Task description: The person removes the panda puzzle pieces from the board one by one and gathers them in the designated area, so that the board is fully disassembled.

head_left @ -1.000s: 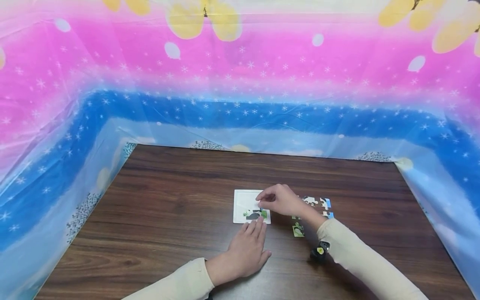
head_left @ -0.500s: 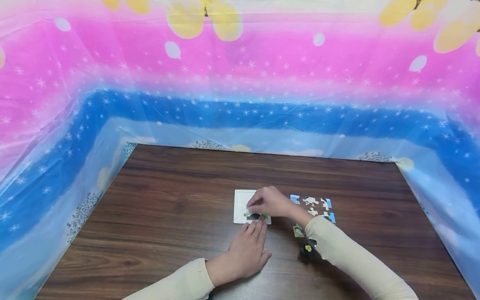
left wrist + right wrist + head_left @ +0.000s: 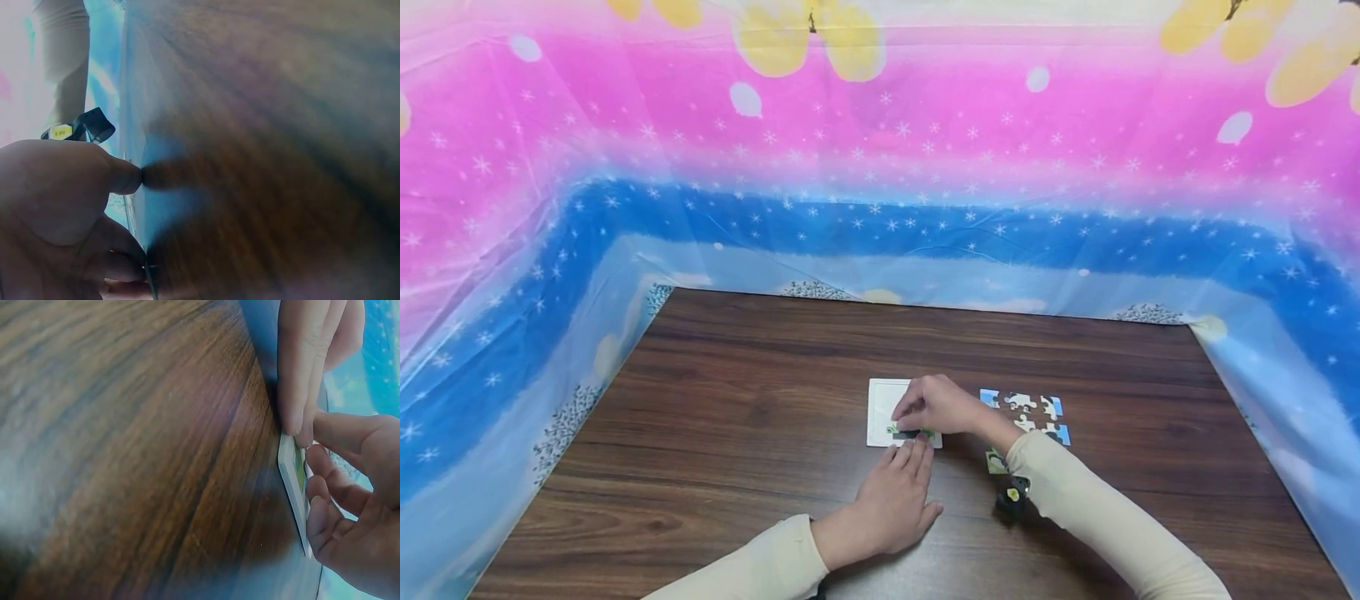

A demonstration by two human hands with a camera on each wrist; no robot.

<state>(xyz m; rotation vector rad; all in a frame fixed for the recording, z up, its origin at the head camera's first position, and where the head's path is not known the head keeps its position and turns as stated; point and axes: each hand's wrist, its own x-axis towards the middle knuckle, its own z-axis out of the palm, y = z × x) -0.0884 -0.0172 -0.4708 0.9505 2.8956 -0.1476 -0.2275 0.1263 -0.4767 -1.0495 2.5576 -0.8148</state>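
Note:
A white puzzle frame [image 3: 878, 408] lies flat on the brown table, with a few joined green-and-black jigsaw pieces [image 3: 907, 434] along its near side. My left hand [image 3: 892, 504] lies with straight fingers, their tips on the frame's near edge. Over the frame is my right hand [image 3: 943, 406], thumb and fingertips drawn together low at the joined pieces, pinching a small puzzle piece mostly hidden by the fingers. In the right wrist view, curled fingers [image 3: 331, 519] of that hand hang beside the frame's edge [image 3: 294, 487], close to the left hand's fingertips [image 3: 292, 428].
Loose jigsaw pieces [image 3: 1021, 402] with white, black and blue print lie right of the frame. One green piece [image 3: 996, 462] sits nearer, beside the dark wrist camera [image 3: 1011, 497] under the right sleeve. A patterned cloth [image 3: 880, 225] hangs behind the wooden table [image 3: 737, 375].
My right hand has moved left and slightly down over the frame, its fingertips now at the joined pieces. More of the loose pieces show behind it. My left hand has stayed in place.

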